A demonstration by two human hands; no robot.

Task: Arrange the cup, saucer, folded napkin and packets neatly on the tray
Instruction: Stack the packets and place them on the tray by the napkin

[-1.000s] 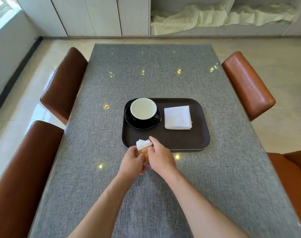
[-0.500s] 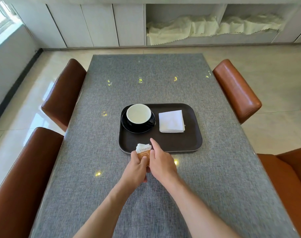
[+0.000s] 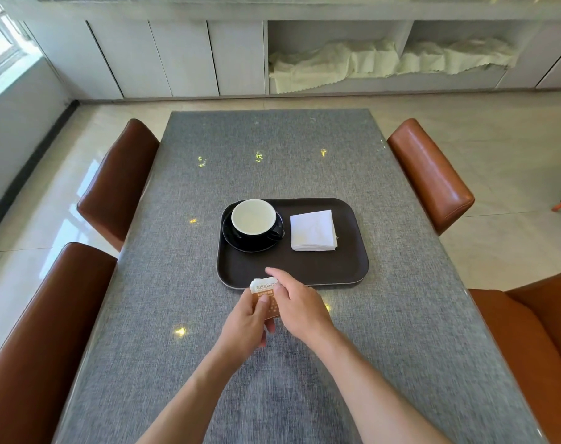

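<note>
A dark brown tray [image 3: 343, 270] lies on the grey table. On its left part stands a black cup with a white inside [image 3: 254, 217] on a black saucer [image 3: 237, 243]. A folded white napkin [image 3: 313, 230] lies on the tray's right part. Just in front of the tray's near-left edge, my left hand [image 3: 245, 322] and my right hand [image 3: 300, 307] together hold orange-and-white packets [image 3: 264, 291]. The right forefinger reaches over the tray's rim. How many packets there are is hidden by my fingers.
The grey table [image 3: 272, 161] is flanked by brown leather chairs: two on the left [image 3: 122, 184] and two on the right [image 3: 429, 174]. White cabinets with cloths on open shelves [image 3: 384, 59] stand beyond the far end.
The view has tilted up and pulled back, so the tray looks smaller and lower. My hands stay at the tray's near edge with the packets, now slightly further back from it.
</note>
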